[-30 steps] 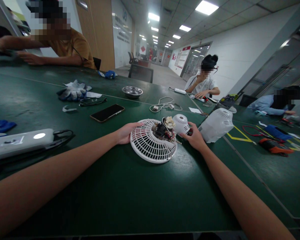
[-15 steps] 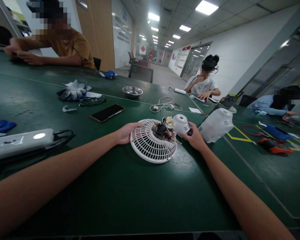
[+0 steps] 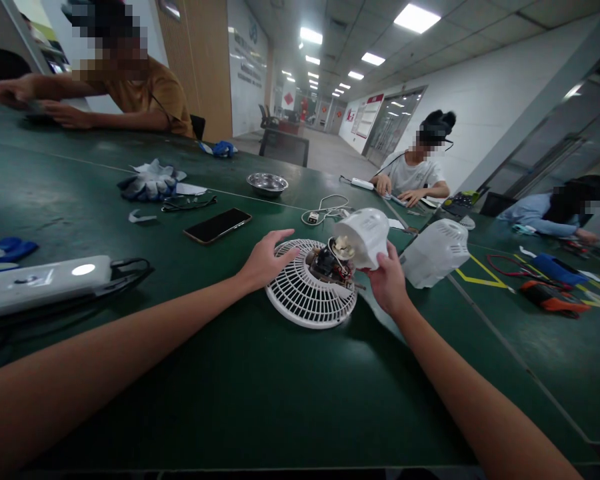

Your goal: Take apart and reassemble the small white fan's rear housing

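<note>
A white fan grille [image 3: 307, 303] lies on the green table, with a dark motor [image 3: 326, 261], loose wires and a cream-coloured part on top of it. My right hand [image 3: 390, 280] grips a white plastic motor cover [image 3: 367, 235], lifted and tilted just right of the motor. Over the left edge of the grille, my left hand [image 3: 267, 263] has its thumb and fingers apart and holds nothing. A white plastic housing [image 3: 435, 253] stands to the right of my right hand.
On the left are a phone [image 3: 218, 225], work gloves [image 3: 150, 181] and a white device [image 3: 45, 287]. Farther off lie a steel bowl [image 3: 267, 184] and a white cable [image 3: 325, 212]. An orange-black meter [image 3: 553, 298] lies right. Three people sit around the table.
The motor cover has been raised off the table by my right hand and turned beside the motor. My left hand has let go of the grille's edge and spread its fingers.
</note>
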Demonstrator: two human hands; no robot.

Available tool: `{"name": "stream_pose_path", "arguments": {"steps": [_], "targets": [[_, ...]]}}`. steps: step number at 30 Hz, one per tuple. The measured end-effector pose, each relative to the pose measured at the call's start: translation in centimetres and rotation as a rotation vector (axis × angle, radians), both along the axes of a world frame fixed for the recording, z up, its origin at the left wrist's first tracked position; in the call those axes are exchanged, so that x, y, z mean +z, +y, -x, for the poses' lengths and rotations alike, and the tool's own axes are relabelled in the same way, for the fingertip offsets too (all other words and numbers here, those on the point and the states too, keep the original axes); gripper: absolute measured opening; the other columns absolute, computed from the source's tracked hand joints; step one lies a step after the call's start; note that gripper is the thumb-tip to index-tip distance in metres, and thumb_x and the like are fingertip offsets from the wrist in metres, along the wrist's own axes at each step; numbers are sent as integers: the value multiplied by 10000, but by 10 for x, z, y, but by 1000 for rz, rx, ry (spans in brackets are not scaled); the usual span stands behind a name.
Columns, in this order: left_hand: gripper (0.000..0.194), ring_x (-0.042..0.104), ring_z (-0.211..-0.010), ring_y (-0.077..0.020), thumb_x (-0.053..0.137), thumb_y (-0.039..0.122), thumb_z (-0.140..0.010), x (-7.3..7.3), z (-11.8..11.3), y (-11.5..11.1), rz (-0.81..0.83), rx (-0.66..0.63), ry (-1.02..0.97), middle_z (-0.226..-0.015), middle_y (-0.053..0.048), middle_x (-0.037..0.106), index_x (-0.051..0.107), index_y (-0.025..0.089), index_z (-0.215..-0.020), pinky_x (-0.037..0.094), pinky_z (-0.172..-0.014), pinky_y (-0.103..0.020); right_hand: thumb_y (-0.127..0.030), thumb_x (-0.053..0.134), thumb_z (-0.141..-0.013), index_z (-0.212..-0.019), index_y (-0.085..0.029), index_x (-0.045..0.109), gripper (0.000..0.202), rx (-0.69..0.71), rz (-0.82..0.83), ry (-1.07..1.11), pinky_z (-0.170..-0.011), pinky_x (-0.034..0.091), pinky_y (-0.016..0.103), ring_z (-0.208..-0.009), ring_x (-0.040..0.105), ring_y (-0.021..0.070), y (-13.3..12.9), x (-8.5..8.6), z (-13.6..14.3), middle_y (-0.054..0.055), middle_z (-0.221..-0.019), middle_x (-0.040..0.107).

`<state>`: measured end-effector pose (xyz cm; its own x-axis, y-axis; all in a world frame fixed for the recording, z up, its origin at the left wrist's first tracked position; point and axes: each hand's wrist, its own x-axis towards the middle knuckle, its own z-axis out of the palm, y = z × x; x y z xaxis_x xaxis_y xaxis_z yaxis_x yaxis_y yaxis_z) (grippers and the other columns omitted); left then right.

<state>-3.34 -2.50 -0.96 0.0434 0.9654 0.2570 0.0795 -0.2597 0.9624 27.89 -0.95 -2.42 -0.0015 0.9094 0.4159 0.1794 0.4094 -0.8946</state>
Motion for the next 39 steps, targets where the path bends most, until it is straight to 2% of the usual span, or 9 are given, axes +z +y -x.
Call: {"name": "stream_pose_path", "arguments": {"steps": [3, 5, 9, 12, 15, 20, 26, 34, 39], "targets": [[485, 495, -1433, -343, 643, 353, -976, 11, 0, -10, -115, -196, 86, -1509, -95, 605, 596, 259, -1449, 350, -1203, -464, -589, 773, -799, -1543, -319, 363, 891, 96, -88, -265, -980, 602, 527, -1065, 713, 310, -22, 12, 15, 87, -1232, 713], [589, 473, -1443, -364, 629, 402, -985, 15, -1, -14, -155, -283, 146, -1557, -98, 566, 491, 273, -1543, 296, -1221, -494, -526, 819, -784, -1538, -313, 399, 889, 128, -148, -413, -1021, 584, 530, -1097, 701, 315, -30, 20, 18, 87, -1237, 702], [859, 477, -1347, -441, 895, 427, -724, 20, -4, -12, -183, -310, 270, -1393, -140, 656, 556, 223, -1487, 230, -1214, -557, -564, 779, -810, -1566, -309, 373, 896, 143, -165, -478, -964, 613, 526, -1038, 709, 313, -35, 27, 16, 88, -1202, 702], [713, 512, -1216, -428, 947, 413, -620, 23, -5, -10, -212, -314, 359, -1184, -131, 685, 712, 196, -1258, 294, -1152, -543, -633, 742, -806, -1594, -310, 337, 944, 214, -192, -511, -1002, 593, 549, -1126, 695, 346, -38, 30, 17, 102, -1312, 680], [522, 554, -1075, -381, 943, 471, -615, 27, -5, -9, -251, -356, 454, -1010, -103, 659, 745, 194, -1011, 378, -1049, -503, -631, 751, -794, -1614, -312, 315, 983, 221, -256, -638, -1135, 490, 607, -1346, 589, 398, -44, 36, 20, 89, -1521, 576], [472, 587, -980, -327, 896, 522, -684, 29, -4, -11, -319, -375, 544, -989, -93, 641, 738, 180, -968, 427, -938, -437, -592, 797, -779, -1587, -295, 410, 944, 189, -272, -723, -1141, 485, 594, -1330, 618, 394, -47, 45, 21, 67, -1536, 581], [486, 603, -992, -313, 874, 479, -728, 27, -1, -8, -291, -437, 528, -1083, -114, 634, 753, 158, -1072, 447, -895, -403, -580, 807, -778, -1601, -307, 404, 956, 175, -288, -779, -1166, 461, 623, -1347, 607, 394, -46, 47, 23, 48, -1529, 594], [582, 605, -1054, -348, 800, 585, -783, 24, 1, -6, -409, -394, 643, -1106, -139, 662, 732, 143, -1155, 427, -1021, -481, -641, 771, -808, -1644, -295, 299, 1021, 74, -434, -835, -1173, 474, 631, -1375, 589, 409, -48, 36, 26, 71, -1607, 514], [760, 596, -1218, -399, 685, 586, -871, 22, 0, -6, -455, -297, 797, -1319, -185, 658, 530, 138, -1465, 389, -1100, -589, -686, 730, -804, -1665, -303, 170, 1096, -85, -444, -864, -1038, 572, 658, -1291, 642, 446, -53, 30, 37, 121, -1633, 473]]}}
